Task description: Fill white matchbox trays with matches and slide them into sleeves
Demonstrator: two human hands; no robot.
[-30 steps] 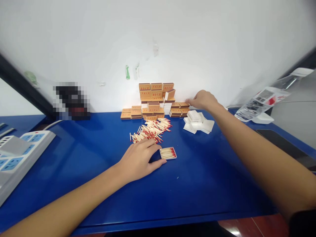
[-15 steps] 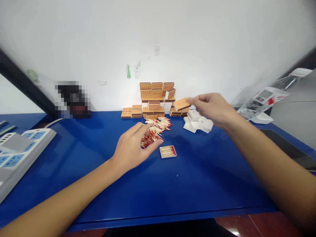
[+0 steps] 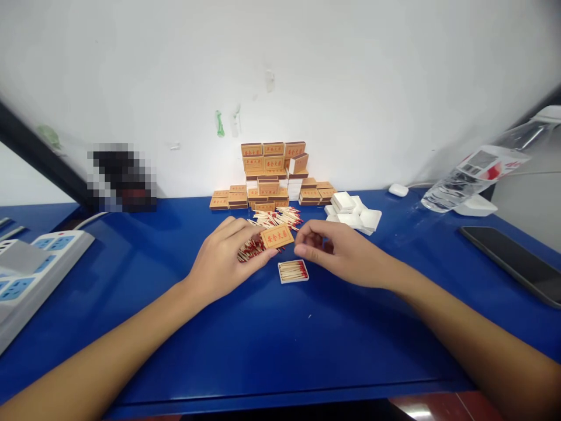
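Observation:
My left hand (image 3: 223,251) grips a yellow matchbox sleeve (image 3: 277,237) with red lettering between thumb and fingers. Close to the sleeve's right end, my right hand (image 3: 346,252) has its fingers curved and its thumb apart from them, with nothing visible between. Just below the two hands, a white inner tray (image 3: 294,282) filled with matches lies on the blue table. Behind the sleeve and partly covered by my left hand spreads a heap of loose red-tipped matches (image 3: 280,216).
Matchboxes (image 3: 274,165) stand stacked against the wall, with lower piles on both sides. White empty trays (image 3: 350,213) are heaped at the right. Farther right are a white case (image 3: 398,190), a plastic bottle (image 3: 473,169) and a phone (image 3: 511,260). A power strip (image 3: 48,263) lies left.
My right hand has brought the matchbox sleeve from the right-hand piles toward the middle. The sleeve is now in my left hand, and my right fingers have come off it.

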